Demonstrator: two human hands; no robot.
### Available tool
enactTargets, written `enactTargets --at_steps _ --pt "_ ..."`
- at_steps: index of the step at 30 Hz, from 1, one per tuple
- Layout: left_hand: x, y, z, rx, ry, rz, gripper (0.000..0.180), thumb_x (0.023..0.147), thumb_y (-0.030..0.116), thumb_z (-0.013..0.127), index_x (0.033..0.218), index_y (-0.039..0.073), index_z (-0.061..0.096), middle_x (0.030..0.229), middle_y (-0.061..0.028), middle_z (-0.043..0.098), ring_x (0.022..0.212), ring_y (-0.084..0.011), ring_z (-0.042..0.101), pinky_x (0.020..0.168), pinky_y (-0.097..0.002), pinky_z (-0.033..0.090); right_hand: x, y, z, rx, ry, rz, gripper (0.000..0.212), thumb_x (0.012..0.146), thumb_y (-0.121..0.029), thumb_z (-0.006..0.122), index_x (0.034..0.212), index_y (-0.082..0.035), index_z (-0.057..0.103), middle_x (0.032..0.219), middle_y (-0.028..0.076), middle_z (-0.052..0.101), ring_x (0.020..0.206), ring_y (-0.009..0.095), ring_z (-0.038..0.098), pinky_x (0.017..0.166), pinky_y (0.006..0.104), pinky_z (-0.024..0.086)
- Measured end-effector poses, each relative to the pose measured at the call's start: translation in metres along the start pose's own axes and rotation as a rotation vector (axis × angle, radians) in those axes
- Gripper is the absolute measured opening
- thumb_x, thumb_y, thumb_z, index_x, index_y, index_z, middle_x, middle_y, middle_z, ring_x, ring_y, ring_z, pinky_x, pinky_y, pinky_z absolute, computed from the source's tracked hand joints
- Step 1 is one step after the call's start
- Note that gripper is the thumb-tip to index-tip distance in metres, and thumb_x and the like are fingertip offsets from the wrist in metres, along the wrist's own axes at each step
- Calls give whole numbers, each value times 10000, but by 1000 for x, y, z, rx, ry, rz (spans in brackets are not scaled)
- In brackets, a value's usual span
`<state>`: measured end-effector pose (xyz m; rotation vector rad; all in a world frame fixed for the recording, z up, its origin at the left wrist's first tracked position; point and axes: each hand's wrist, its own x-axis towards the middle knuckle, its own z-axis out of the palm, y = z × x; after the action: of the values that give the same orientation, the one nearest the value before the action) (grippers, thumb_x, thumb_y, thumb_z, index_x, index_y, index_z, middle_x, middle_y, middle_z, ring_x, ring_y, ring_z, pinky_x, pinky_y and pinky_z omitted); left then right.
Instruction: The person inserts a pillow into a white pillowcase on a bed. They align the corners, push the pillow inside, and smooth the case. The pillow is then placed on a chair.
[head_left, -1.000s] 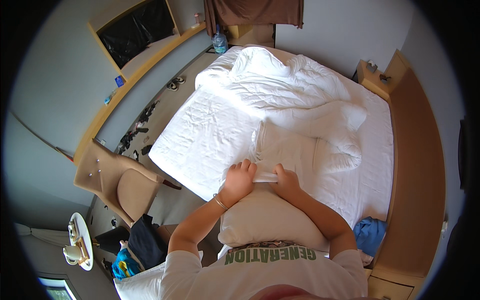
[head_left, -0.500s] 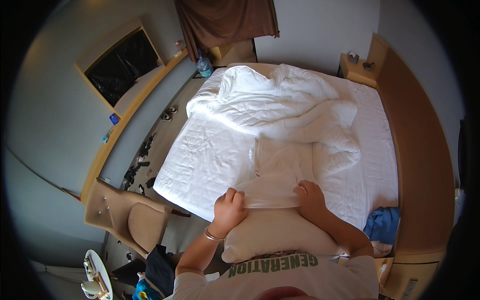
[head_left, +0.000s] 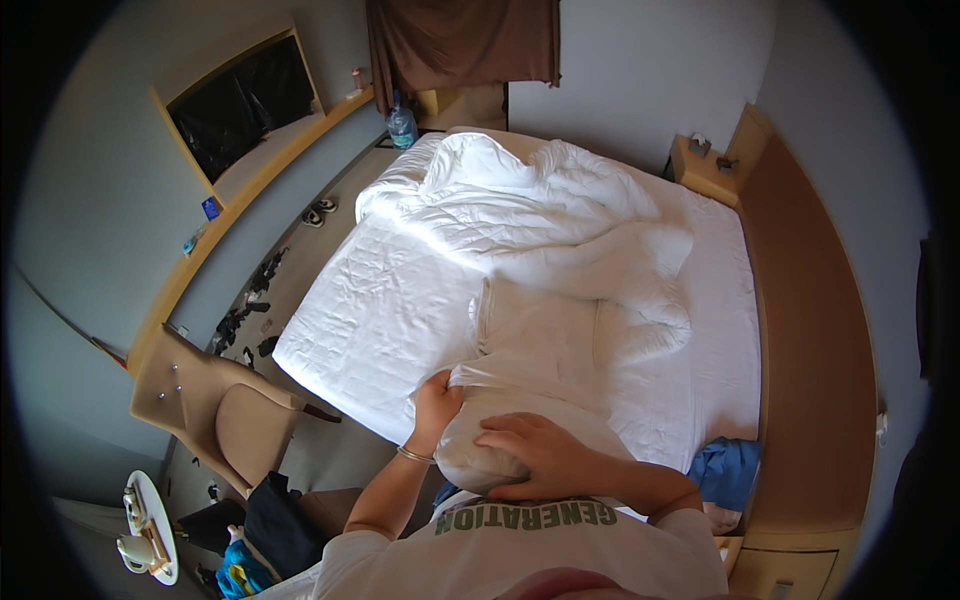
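Observation:
A white pillow rests against my shirt front, its far part inside a thin white pillowcase spread over the bed. My left hand is closed on the pillowcase at its left edge. Spread across the near end of the pillow, my right hand presses on it with fingers apart. Beyond the pillowcase a bunched white duvet covers the back of the bed.
The bed's white sheet shows left of the duvet. A brown headboard runs along the right, with blue cloth beside it. On the left stand a tan chair and a round white tray with a kettle.
The pillow has gone further into the pillowcase. My right hand has let go of the case's edge and moved left and nearer onto the pillow; my left hand stays at the edge.

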<state>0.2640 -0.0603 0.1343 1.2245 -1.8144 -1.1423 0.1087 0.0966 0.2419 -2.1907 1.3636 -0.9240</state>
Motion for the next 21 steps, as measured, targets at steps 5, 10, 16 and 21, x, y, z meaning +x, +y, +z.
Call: enactTargets --at_steps 5,10,16,21 --pt "29 23 15 118 4 146 103 784 99 579 788 1 610 666 -210 589 574 -355 562 552 -402 453 17 1 15 -303 168 18 597 706 -304 760 1227 -108 542 1252 166 534 1153 352 512 973 460 403" --pt "32 55 7 49 -121 171 68 755 56 630 788 2 604 690 -188 595 594 -327 573 570 -368 463 16 41 21 -522 354 89 646 660 -239 765 1256 -125 542 1344 175 448 1211 400 445 987 507 377" --pt "15 85 6 34 -203 459 101 733 30 684 761 12 588 690 -148 581 616 -318 570 565 -356 454 25 77 50 -490 637 224 793 690 -200 744 1380 -70 374 1453 262 295 1295 474 346 1026 552 326" --pt "8 95 9 145 -174 800 156 732 54 722 693 41 571 663 -122 554 590 -309 554 523 -369 436 49 111 52 -346 943 223 693 791 -181 678 1373 4 351 1443 278 313 1319 461 327 1043 513 321"
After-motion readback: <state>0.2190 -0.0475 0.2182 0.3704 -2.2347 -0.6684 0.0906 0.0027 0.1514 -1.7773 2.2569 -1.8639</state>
